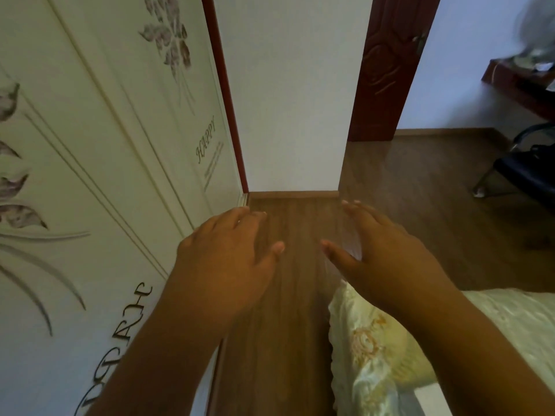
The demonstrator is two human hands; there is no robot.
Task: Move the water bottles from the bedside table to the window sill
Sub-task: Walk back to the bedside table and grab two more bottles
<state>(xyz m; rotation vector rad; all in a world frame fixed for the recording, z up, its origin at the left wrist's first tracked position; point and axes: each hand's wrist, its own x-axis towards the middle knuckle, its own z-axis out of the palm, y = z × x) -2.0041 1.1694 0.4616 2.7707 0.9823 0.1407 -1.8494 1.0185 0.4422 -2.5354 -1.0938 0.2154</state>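
No water bottles, bedside table or window sill show, so we cannot judge progress. Our left hand (228,250) and right hand (381,250) hover empty, fingers spread, over the wooden floor (294,295) beside the wardrobe (105,145).

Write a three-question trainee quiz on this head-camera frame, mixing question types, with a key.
1. True or false: the left hand carries a water bottle.
2. Which lies beneath the right hand's wrist? A) the cream embroidered bedding B) the dark chair C) a water bottle
3. Fill in: the word printed on the white flowered wardrobe panel beyond the left hand is ____.

Key: 1 false, both hands are open and empty, and no bottle is in view; 2 A; 3 HAPPY.
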